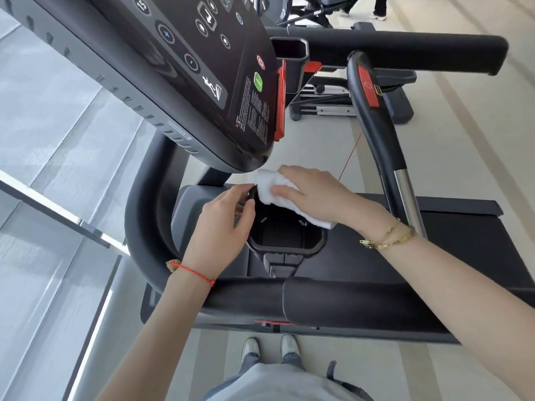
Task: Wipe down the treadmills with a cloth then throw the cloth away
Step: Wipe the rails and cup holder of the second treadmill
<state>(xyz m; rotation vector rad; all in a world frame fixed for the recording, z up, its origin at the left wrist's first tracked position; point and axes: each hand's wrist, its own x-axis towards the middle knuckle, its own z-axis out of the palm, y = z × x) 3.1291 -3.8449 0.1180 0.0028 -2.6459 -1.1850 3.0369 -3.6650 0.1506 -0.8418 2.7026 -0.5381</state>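
Observation:
I stand beside a black treadmill (347,308), looking down over its side rail. A folded white cloth (270,189) lies on the far rim of the black cup holder (285,235) under the console (185,68). My right hand (312,192) lies on the cloth with its fingers over it, pressing it onto the rim. My left hand (223,227) sits on the cup holder's left edge, fingers loosely curled, fingertips touching the rim close to the cloth.
The console overhangs the cup holder closely. A curved handlebar with a red stop button (367,88) rises to the right. The running belt (448,250) stretches right. Another machine (362,44) stands behind. Glass wall (58,169) on the left.

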